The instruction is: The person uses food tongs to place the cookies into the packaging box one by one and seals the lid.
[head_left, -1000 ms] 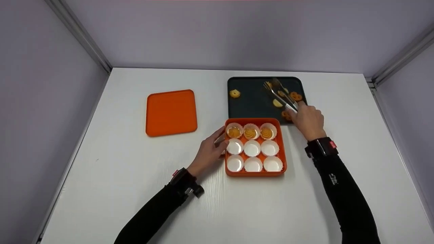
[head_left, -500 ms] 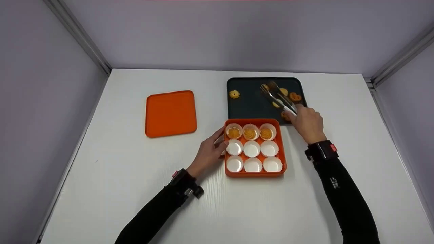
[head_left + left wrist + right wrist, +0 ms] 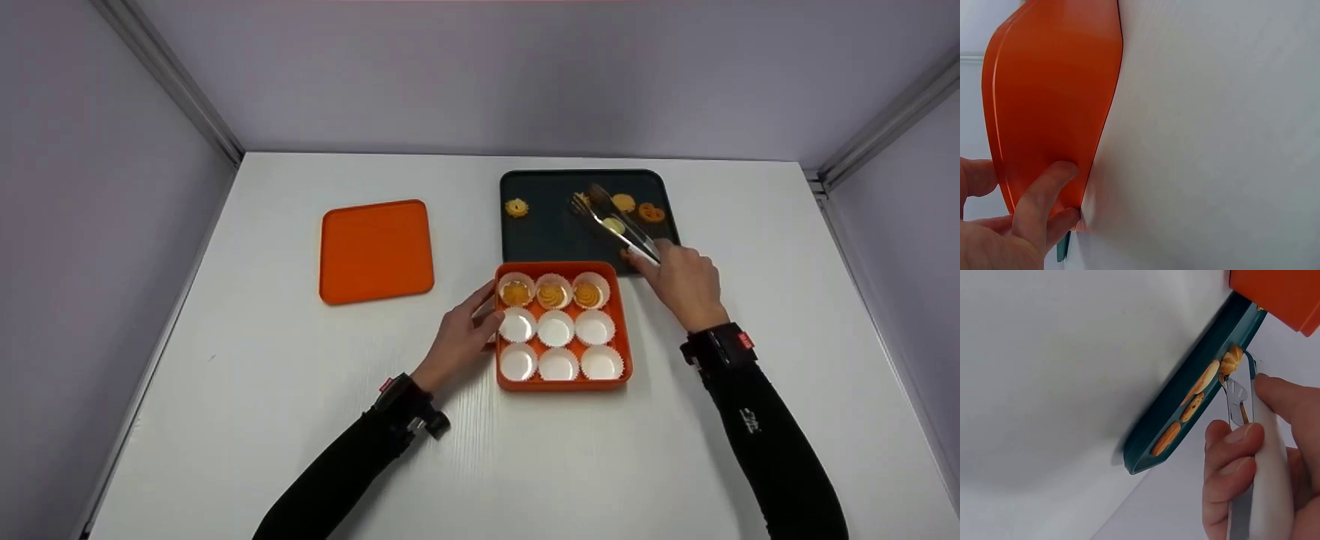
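My left hand holds the left wall of an orange box, thumb at the rim and fingers against the outer side. White paper cups fill the box in rows. Golden cookies sit in the three cups of the far row. My right hand grips food tongs with a white handle, one end fork-like. Their tips reach over a dark green tray, beside a swirled cookie; whether they touch it I cannot tell. Round cookies and a pretzel-shaped cookie lie nearby.
An orange square lid or tray lies flat on the white table, left of the box. One flower-shaped cookie sits apart at the green tray's left. Pale walls stand behind and at both sides.
The tongs' tips have shifted slightly left and lower over the green tray, and my right hand has come a little nearer the body. My left hand stays on the box.
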Tool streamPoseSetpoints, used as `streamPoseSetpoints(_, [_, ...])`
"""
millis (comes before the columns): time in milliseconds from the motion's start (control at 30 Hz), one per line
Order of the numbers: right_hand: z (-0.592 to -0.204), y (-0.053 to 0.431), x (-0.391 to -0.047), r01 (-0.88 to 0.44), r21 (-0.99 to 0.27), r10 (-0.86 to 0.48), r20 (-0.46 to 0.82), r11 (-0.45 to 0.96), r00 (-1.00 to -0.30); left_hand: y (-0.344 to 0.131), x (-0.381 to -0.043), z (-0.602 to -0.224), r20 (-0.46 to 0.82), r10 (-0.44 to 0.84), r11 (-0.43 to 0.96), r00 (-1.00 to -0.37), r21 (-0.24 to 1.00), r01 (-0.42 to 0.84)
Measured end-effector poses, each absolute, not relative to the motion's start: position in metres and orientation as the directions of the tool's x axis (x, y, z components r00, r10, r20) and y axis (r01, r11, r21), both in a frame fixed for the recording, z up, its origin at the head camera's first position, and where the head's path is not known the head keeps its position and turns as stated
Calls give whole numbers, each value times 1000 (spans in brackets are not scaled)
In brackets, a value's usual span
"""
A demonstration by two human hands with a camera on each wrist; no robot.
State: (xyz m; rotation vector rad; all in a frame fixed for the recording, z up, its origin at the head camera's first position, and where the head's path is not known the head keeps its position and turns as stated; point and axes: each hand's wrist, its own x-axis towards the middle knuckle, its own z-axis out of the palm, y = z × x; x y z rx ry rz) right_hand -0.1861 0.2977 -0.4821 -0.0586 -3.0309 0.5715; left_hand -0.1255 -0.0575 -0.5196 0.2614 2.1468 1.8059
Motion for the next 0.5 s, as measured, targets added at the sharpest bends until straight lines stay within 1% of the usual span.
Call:
streamPoseSetpoints(200, [-483, 296, -186, 19, -360, 39, 48, 933, -998, -58, -126, -520, -128, 344, 198, -930, 978, -61])
streamPoseSetpoints(500, [-488, 295, -190, 11, -352, 46, 91, 936, -995, -58, -125, -518, -111, 339, 188, -934, 981, -48])
